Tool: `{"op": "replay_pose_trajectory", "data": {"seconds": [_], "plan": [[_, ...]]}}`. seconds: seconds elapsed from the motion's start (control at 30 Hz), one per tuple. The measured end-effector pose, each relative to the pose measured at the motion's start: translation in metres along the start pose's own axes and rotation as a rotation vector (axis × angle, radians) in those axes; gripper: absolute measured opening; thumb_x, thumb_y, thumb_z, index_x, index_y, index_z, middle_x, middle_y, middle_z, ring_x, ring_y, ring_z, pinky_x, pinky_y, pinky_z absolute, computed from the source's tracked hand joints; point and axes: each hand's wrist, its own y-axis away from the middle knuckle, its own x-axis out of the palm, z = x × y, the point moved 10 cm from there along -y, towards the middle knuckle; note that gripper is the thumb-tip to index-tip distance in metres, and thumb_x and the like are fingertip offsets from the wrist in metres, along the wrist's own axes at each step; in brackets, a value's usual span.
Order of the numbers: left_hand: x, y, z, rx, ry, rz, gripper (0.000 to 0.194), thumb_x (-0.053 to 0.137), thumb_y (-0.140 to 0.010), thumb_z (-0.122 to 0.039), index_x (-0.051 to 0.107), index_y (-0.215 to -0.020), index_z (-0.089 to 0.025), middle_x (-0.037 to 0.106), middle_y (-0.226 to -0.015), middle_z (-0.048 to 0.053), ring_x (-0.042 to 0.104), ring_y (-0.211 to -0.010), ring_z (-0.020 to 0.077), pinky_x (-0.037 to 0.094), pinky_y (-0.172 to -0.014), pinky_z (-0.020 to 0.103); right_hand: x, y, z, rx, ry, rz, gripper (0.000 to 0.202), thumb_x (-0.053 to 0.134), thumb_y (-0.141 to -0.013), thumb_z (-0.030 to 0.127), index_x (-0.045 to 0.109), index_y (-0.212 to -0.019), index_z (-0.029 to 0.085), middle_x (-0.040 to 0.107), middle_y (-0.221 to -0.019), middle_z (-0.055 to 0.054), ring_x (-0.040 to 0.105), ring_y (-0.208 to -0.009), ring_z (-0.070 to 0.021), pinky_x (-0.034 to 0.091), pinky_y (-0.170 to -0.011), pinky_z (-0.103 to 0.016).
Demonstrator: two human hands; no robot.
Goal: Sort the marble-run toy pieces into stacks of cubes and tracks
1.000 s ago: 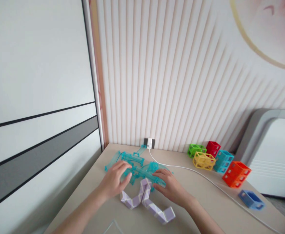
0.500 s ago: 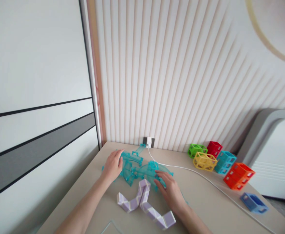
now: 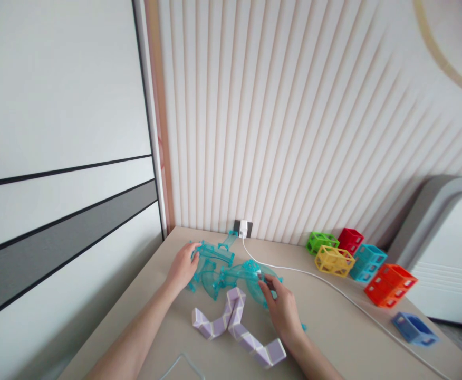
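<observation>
Translucent teal plastic track-like pieces lie in a loose cluster on the table. My left hand is at the cluster's left side, fingers and thumb closed around the end of a long teal piece. On the right side, my right hand has its fingertips pinched together at the edge of a curved teal piece. Exactly what lies between those fingertips is partly hidden. Between my forearms a lilac and white folding snake puzzle rests in a bent shape.
Block frames in green, yellow, red, turquoise, orange and blue stand at the right. A white cable runs from a wall plug across the table.
My right hand has gone from fingers spread over the teal pieces to a curled pinch. My left hand stays at the same piece. The view has shifted slightly.
</observation>
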Motion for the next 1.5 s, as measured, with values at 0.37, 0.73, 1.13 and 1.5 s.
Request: {"op": "replay_pose_trajectory", "data": {"seconds": [0.37,0.73,1.13,1.5], "plan": [[0.007,-0.001,-0.003,0.023,0.044,0.074,0.039,0.045,-0.088,-0.011,0.072,-0.114,-0.022,0.077,-0.118,0.007,0.071,-0.112,0.0224,0.055,-0.103,0.040,-0.003,0.002,0.007,-0.030,-0.067,0.006,0.035,0.054,-0.095,0.054,0.069,-0.110,0.026,0.079,-0.110,-0.007,0.076,-0.097,-0.0255,0.059,-0.079,-0.032],[-0.004,0.002,-0.016,0.103,0.050,-0.014,0.024,0.052,-0.088,-0.011,0.068,-0.102,-0.023,0.073,-0.102,0.007,0.071,-0.099,0.0230,0.058,-0.093,0.041,-0.006,0.005,0.019,-0.117,-0.096,-0.046,0.023,0.060,-0.092,0.047,0.066,-0.095,0.025,0.077,-0.119,-0.009,0.075,-0.102,-0.0261,0.060,-0.087,-0.036],[-0.022,0.008,-0.042,0.200,0.036,-0.111,0.017,0.052,-0.096,-0.018,0.065,-0.104,-0.024,0.067,-0.099,0.005,0.068,-0.097,0.0222,0.057,-0.090,0.038,-0.017,0.005,0.010,-0.010,-0.073,-0.130,0.036,0.059,-0.090,0.053,0.070,-0.111,0.026,0.079,-0.106,-0.008,0.076,-0.092,-0.0268,0.061,-0.080,-0.037],[-0.041,0.015,-0.057,0.210,0.002,-0.238,0.013,0.051,-0.097,-0.019,0.062,-0.100,-0.025,0.065,-0.097,0.006,0.064,-0.099,0.0248,0.056,-0.090,0.040,-0.019,0.005,0.000,0.006,-0.135,-0.199,0.038,0.060,-0.090,0.056,0.069,-0.109,0.024,0.078,-0.103,-0.008,0.075,-0.095,-0.0272,0.059,-0.081,-0.036]]}}
